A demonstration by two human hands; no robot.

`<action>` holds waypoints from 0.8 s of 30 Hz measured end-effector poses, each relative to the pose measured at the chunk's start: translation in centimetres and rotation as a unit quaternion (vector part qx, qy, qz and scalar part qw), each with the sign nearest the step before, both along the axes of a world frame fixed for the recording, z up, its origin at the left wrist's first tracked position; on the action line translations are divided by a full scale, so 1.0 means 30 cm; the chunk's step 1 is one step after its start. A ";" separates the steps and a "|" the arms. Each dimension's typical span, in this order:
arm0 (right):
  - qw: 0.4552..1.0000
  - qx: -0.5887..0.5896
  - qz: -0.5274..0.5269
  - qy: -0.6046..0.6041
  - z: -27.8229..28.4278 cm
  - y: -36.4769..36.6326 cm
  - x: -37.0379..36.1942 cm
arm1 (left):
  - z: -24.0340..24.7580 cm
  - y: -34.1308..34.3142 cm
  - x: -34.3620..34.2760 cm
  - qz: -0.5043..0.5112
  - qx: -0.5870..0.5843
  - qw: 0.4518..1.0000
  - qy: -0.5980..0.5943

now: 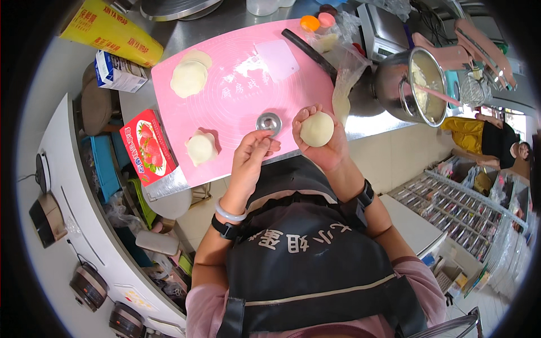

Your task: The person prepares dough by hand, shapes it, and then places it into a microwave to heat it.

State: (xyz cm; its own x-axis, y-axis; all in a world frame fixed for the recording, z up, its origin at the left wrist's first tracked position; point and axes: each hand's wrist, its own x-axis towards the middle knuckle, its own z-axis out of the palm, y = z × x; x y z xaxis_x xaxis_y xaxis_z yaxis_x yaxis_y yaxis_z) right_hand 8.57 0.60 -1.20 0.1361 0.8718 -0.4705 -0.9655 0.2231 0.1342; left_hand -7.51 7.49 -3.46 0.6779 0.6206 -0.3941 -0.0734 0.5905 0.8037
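My right hand (328, 147) cups a smooth, pale dough ball (317, 129), its fingers curled round the side. Close beside it, my left hand (253, 152) pinches a small round metal cup (269, 124) at its near edge, above the pink silicone mat (236, 121). Thin, flat dough rounds (189, 78) overlap at the mat's far left. A pale dough piece (202, 148) with an uneven edge lies at the near left. White flour dusts the mat next to a pale pink dough scraper (276, 61). A dark rolling pin (310, 53) lies across the far right of the mat.
A metal mixing bowl (389, 93) with pale contents and a pink spatula stands at right, near a kitchen scale (383, 31) and pink stand mixer (479, 50). At left are a yellow wrap box (112, 34) and red strawberry-print box (147, 147). Another person (496, 141) is far right.
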 end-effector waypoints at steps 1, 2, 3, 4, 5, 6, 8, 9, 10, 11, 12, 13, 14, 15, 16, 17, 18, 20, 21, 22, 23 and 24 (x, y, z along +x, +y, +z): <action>1.000 0.002 -0.006 0.001 0.002 -0.011 -0.006 | -0.004 -0.009 0.006 -0.024 -0.002 1.000 -0.002; 0.999 -0.007 -0.015 -0.038 0.005 -0.024 -0.014 | 0.004 -0.027 0.015 -0.029 0.000 1.000 -0.001; 0.997 -0.009 -0.024 -0.078 0.014 -0.027 -0.022 | 0.022 -0.036 0.028 -0.033 -0.061 0.997 -0.040; 0.997 -0.001 -0.027 -0.078 0.024 -0.032 -0.030 | 0.037 -0.045 0.036 -0.036 -0.123 0.989 -0.078; 0.959 -0.062 -0.016 -0.278 0.036 -0.039 -0.039 | 0.035 -0.044 0.048 -0.062 -0.210 0.968 -0.120; 0.878 -0.119 -0.005 -0.464 0.054 -0.039 -0.054 | 0.047 -0.040 0.057 -0.070 -0.308 0.933 -0.175; 0.845 -0.100 0.010 -0.525 0.119 -0.052 -0.078 | 0.092 -0.039 0.085 -0.049 -0.374 0.901 -0.215; 0.812 -0.063 0.000 -0.580 0.134 -0.065 -0.076 | 0.082 -0.041 0.087 -0.047 -0.366 0.905 -0.214; 0.774 -0.025 -0.010 -0.632 0.146 -0.080 -0.070 | 0.060 -0.046 0.088 -0.027 -0.351 0.910 -0.217; 0.760 -0.013 -0.020 -0.649 0.156 -0.102 -0.050 | 0.054 -0.051 0.087 -0.007 -0.337 0.916 -0.219; 0.762 -0.009 -0.024 -0.647 0.160 -0.135 -0.029 | 0.064 -0.062 0.090 -0.008 -0.332 0.918 -0.217; 0.737 -0.021 -0.029 -0.675 0.161 -0.168 -0.009 | 0.077 -0.074 0.095 -0.007 -0.315 0.920 -0.234; 0.711 -0.033 -0.036 -0.701 0.161 -0.199 0.007 | 0.092 -0.088 0.101 -0.007 -0.298 0.921 -0.252; 0.706 -0.076 -0.017 -0.704 0.155 -0.228 0.008 | 0.104 -0.106 0.106 -0.011 -0.293 0.923 -0.248; 0.709 -0.075 -0.024 -0.701 0.158 -0.259 0.004 | 0.119 -0.128 0.113 -0.011 -0.279 0.929 -0.242; 0.630 -0.097 0.009 -0.770 0.172 -0.289 -0.004 | 0.131 -0.149 0.120 -0.011 -0.265 0.935 -0.235; 0.542 -0.123 0.044 -0.830 0.180 -0.321 -0.008 | 0.137 -0.176 0.130 -0.018 -0.264 0.936 -0.233; 0.478 -0.130 0.033 -0.868 0.180 -0.361 -0.018 | 0.147 -0.229 0.151 -0.036 -0.247 0.945 -0.211; 0.411 -0.132 0.028 -0.901 0.176 -0.381 -0.018 | 0.154 -0.258 0.162 -0.036 -0.268 0.940 -0.210; 0.414 -0.136 0.023 -0.900 0.167 -0.403 -0.011 | 0.153 -0.287 0.172 -0.041 -0.266 0.941 -0.206; 0.376 -0.128 0.006 -0.918 0.154 -0.422 -0.004 | 0.148 -0.315 0.180 -0.036 -0.266 0.945 -0.190; 0.339 -0.118 -0.008 -0.933 0.143 -0.439 -0.002 | 0.143 -0.345 0.181 -0.029 -0.266 0.948 -0.172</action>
State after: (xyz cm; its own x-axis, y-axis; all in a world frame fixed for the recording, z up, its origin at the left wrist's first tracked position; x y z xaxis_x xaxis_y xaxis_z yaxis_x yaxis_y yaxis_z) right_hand 8.51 -12.57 3.10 0.3938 0.8316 0.3917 0.6818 0.0216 -0.7312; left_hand -2.08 -2.85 0.83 0.8495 0.3548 -0.3906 -0.2327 0.9162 0.3262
